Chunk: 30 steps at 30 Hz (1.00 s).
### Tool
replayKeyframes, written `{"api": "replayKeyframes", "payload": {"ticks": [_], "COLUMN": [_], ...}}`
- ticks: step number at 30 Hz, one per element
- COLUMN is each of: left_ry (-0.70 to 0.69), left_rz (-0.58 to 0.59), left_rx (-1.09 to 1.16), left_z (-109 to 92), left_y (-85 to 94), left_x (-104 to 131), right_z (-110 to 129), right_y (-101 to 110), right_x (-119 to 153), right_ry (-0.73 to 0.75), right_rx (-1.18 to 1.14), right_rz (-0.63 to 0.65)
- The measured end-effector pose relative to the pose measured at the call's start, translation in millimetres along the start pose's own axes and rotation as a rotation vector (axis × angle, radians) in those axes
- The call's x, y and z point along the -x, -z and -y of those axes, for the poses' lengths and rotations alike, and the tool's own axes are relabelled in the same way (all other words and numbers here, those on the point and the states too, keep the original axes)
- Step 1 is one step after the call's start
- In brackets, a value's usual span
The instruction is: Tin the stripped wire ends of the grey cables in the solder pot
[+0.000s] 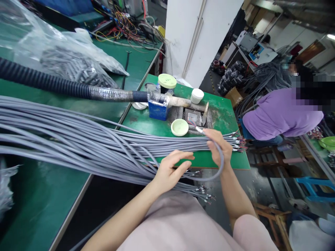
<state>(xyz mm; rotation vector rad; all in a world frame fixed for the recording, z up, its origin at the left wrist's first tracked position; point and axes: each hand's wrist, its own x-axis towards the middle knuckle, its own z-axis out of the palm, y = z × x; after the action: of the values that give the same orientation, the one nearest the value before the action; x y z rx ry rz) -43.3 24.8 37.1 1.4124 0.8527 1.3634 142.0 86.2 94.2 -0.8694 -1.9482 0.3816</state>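
My right hand (220, 146) is closed on a grey cable (221, 164) near its stripped end, where thin coloured wires (193, 123) fan out toward a solder pot (194, 118). Below the hand, that cable bends in a loop and runs back to the left. Fingers apart and with nothing in them, my left hand (174, 169) hovers by the near side of a thick bundle of grey cables (104, 139). More stripped ends (237, 142) of the bundle lie at the right table edge. A small pale green dish (179, 127) sits just in front of the pot.
A ribbed black hose (65, 87) crosses from the left to a nozzle beside the pot, resting by a blue box (157, 110). Nearby are a white jar (197, 96) and a lidded tub (166, 81). Plastic bags (73, 59) lie back left. A person in purple (282, 111) sits at right.
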Motion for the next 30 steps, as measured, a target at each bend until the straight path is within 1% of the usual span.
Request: {"api": "replayKeyframes", "payload": {"ticks": [1, 2, 3, 5, 7, 11, 14, 20, 30], "left_ry": [-0.117, -0.216, -0.293, -0.377, -0.417, -0.46, -0.471, -0.455, -0.403], "left_rz": [0.019, 0.024, 0.013, -0.042, -0.107, -0.212, -0.228, -0.245, -0.224], "left_rx": [-0.161, -0.287, -0.378, -0.482, -0.535, -0.557, -0.542, -0.497, -0.458], "left_z": [-1.9, -2.4, -1.2, 5.4, 15.5, 33.9, 40.2, 39.8, 40.0], "left_y": [2.9, 5.3, 7.1, 9.1, 9.8, 11.2, 12.2, 12.7, 14.0], "left_x": [0.5, 0.6, 0.3, -0.8, -2.0, -2.4, -2.0, -2.4, -2.1], "right_z": [-3.0, -5.9, -8.8, -13.9, -18.3, -26.2, -32.2, -40.3, -45.0], "right_y": [0.9, 0.7, -0.6, -6.4, -14.7, -30.0, -38.4, -51.4, -63.6], "right_x": [-7.8, -15.1, -21.8, -33.2, -42.3, -57.5, -66.4, -74.5, -77.0], "right_ry": [-0.046, -0.078, -0.099, -0.118, -0.12, -0.092, -0.056, -0.038, -0.014], "right_rx": [0.012, 0.029, 0.047, 0.084, 0.115, 0.166, 0.204, 0.319, 0.413], "right_rz": [-0.064, -0.101, -0.111, -0.083, -0.037, 0.025, 0.099, 0.214, 0.282]}}
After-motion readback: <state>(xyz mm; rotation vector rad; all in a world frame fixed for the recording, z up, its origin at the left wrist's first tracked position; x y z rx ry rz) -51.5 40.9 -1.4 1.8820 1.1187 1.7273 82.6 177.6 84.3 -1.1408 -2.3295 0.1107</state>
